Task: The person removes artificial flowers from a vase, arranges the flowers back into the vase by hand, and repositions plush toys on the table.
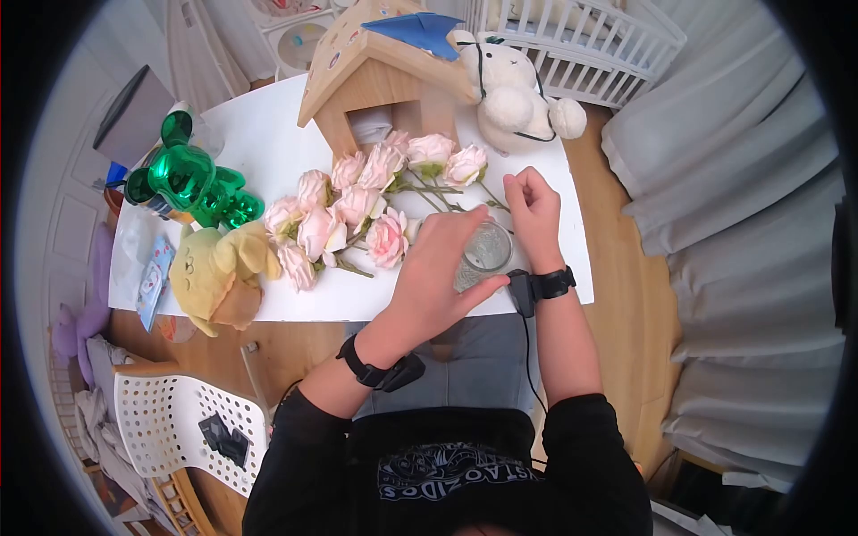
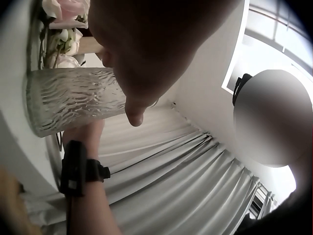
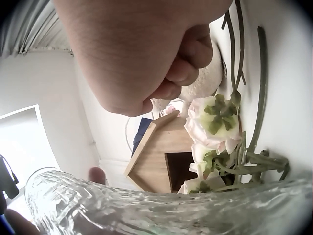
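One glass vase (image 1: 488,248), left hand (image 1: 431,277) gripping it near the rim, right hand (image 1: 538,219) curled closed beside it

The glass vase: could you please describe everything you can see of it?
The vase is clear, apparently glass, with a round open mouth and a wavy raised texture on its wall. It stands upright on the white table, beside the pink roses, with no stem visible inside. The left hand grips it near the rim.

There are ten-plus roses (image 1: 387,238), two plush toys (image 1: 207,279), one vase (image 2: 73,99) and one house (image 1: 386,82).
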`<action>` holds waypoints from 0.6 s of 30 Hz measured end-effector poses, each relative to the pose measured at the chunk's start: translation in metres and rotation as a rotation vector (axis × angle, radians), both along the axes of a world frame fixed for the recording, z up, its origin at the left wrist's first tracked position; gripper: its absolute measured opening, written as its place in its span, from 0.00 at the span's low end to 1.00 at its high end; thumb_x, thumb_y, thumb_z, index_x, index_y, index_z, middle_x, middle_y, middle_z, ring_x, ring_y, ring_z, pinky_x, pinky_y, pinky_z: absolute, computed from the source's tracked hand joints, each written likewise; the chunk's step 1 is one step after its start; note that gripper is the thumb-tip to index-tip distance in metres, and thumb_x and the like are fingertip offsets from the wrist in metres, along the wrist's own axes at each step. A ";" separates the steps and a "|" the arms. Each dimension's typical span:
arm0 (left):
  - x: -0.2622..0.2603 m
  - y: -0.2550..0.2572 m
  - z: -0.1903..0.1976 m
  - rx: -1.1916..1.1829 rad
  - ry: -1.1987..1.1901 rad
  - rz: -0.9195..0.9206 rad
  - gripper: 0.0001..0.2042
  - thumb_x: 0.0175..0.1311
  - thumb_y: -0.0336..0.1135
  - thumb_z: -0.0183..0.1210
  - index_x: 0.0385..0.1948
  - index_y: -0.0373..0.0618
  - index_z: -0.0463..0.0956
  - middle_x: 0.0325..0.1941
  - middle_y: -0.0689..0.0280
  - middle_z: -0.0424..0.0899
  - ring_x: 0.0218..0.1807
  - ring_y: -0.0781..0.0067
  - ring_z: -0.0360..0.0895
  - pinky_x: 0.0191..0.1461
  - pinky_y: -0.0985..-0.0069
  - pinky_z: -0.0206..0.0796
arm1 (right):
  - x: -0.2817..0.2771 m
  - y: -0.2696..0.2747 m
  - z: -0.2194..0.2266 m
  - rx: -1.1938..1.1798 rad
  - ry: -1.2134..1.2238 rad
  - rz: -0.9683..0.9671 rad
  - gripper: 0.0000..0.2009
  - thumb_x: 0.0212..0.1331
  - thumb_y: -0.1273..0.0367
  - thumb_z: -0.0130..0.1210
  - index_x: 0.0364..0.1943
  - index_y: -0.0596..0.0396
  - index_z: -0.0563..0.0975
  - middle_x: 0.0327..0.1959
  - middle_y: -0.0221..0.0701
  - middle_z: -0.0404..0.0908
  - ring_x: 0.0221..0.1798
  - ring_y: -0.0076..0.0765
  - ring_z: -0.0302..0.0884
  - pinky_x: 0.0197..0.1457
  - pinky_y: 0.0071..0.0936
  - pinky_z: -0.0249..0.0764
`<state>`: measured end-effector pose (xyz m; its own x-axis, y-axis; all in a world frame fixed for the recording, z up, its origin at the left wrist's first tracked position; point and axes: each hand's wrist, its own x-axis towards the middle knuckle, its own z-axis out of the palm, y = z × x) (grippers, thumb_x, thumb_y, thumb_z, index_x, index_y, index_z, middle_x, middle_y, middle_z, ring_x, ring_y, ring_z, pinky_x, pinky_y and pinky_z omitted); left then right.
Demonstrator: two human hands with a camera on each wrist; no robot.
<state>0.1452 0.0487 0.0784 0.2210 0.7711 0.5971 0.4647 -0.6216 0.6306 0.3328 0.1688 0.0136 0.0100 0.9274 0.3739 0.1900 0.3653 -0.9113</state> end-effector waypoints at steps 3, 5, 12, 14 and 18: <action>-0.004 -0.013 0.005 -0.057 -0.007 0.075 0.44 0.54 0.33 0.79 0.74 0.38 0.66 0.68 0.52 0.80 0.67 0.43 0.74 0.70 0.55 0.69 | 0.004 -0.004 0.004 -0.038 -0.007 0.030 0.15 0.76 0.70 0.63 0.30 0.58 0.71 0.23 0.17 0.66 0.28 0.10 0.57 0.30 0.19 0.57; -0.017 -0.028 0.004 -0.080 0.043 0.142 0.45 0.54 0.32 0.78 0.76 0.41 0.63 0.71 0.52 0.78 0.70 0.43 0.72 0.72 0.56 0.69 | 0.010 -0.006 0.007 -0.052 0.065 0.072 0.10 0.74 0.70 0.64 0.36 0.58 0.74 0.25 0.22 0.73 0.28 0.15 0.66 0.33 0.20 0.67; -0.066 -0.029 -0.033 0.079 0.422 0.327 0.29 0.58 0.34 0.73 0.65 0.50 0.81 0.81 0.52 0.68 0.81 0.36 0.61 0.80 0.44 0.54 | 0.038 -0.035 0.024 0.268 -0.718 0.000 0.16 0.59 0.73 0.70 0.52 0.55 0.84 0.44 0.35 0.84 0.49 0.46 0.81 0.58 0.41 0.79; -0.063 -0.023 -0.037 0.025 0.540 0.331 0.28 0.58 0.37 0.75 0.64 0.55 0.82 0.81 0.52 0.68 0.82 0.35 0.58 0.81 0.41 0.50 | 0.034 -0.033 0.016 0.287 -0.736 -0.004 0.16 0.61 0.75 0.69 0.53 0.54 0.86 0.45 0.35 0.83 0.48 0.45 0.82 0.56 0.39 0.81; -0.056 -0.014 -0.055 0.009 0.466 0.358 0.24 0.57 0.39 0.76 0.58 0.55 0.84 0.81 0.52 0.67 0.83 0.34 0.57 0.80 0.39 0.48 | 0.032 -0.027 0.006 0.016 -0.520 0.082 0.13 0.61 0.78 0.65 0.49 0.54 0.87 0.43 0.36 0.84 0.46 0.43 0.83 0.47 0.36 0.82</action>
<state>0.0889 0.0344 0.0232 0.1883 0.8413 0.5068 0.8736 -0.3793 0.3051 0.3649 0.1416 0.0201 -0.2527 0.9116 0.3243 0.5860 0.4109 -0.6984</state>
